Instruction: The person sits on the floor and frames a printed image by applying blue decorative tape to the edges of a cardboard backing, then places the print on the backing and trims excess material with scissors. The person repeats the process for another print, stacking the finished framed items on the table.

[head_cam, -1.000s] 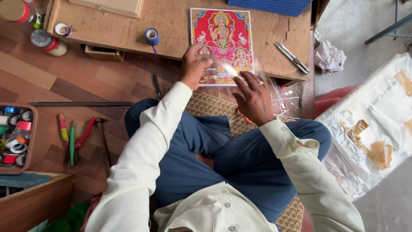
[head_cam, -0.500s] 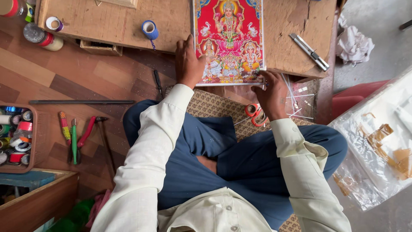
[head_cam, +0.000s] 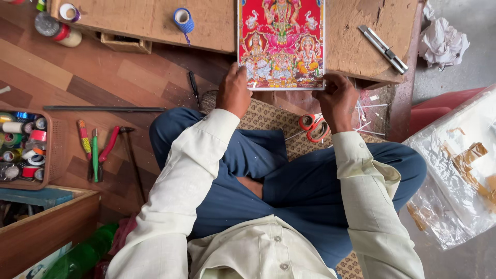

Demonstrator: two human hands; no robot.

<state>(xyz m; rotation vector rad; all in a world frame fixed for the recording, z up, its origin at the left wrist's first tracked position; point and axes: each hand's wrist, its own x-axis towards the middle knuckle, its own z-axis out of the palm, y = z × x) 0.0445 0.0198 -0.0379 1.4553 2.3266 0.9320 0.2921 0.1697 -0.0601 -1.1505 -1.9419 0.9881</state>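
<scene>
The red picture print (head_cam: 281, 44) is laid flat on the low wooden table (head_cam: 155, 23), its near edge gripped by the left hand (head_cam: 233, 93) and right hand (head_cam: 338, 101); orange scissors (head_cam: 312, 125) are just below that edge.

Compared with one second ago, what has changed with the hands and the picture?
The right hand moved from the clear plastic onto the picture, gripping its lower right corner. The left hand stayed on the lower left corner. Scissors now show near the right wrist. The knife stayed on the board.
</scene>
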